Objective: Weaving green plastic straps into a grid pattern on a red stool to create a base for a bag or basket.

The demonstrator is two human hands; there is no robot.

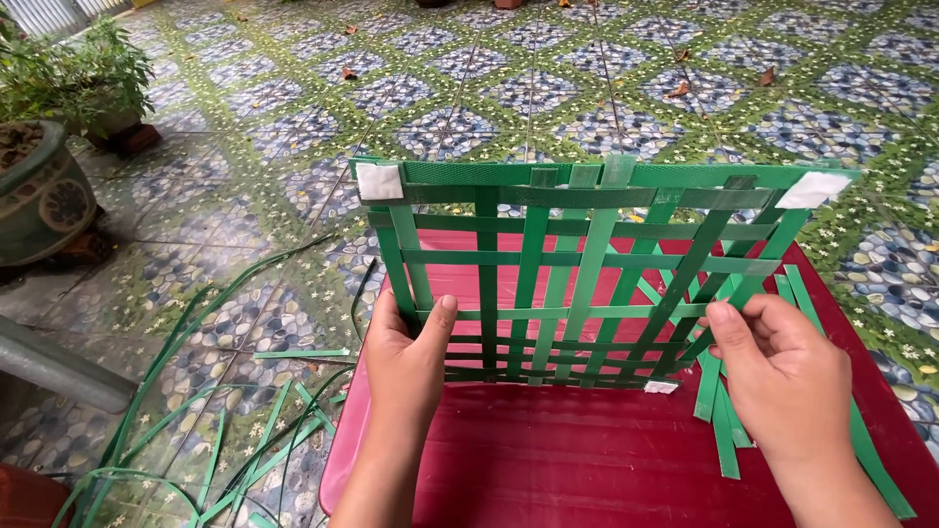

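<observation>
- At the far left a potted plant (59, 108) stands on the patterned tile floor (548, 88), and loose green strips (225, 420) lie scattered on the tiles below it, well apart from the work.
- The left hand (406, 357) grasps the left edge of the green woven panel (577, 274), thumb pressed on the front, the other fingers hidden behind. A firm hold here seems wise, so the frame does not twist while the other side is worked.
- The panel stands nearly upright on the dark red table (587, 460), its lower edge resting on the top; small white tape patches (379, 181) mark its upper corners.
- The right hand (782, 367) pinches a horizontal strip at the panel's right edge, fingers curled on it. It looks best to draw that strip snug and level against its neighbours, keeping the over-under order.
- Loose strip ends (719, 411) hang just beside this hand; keeping them clear would likely avoid snags.
</observation>
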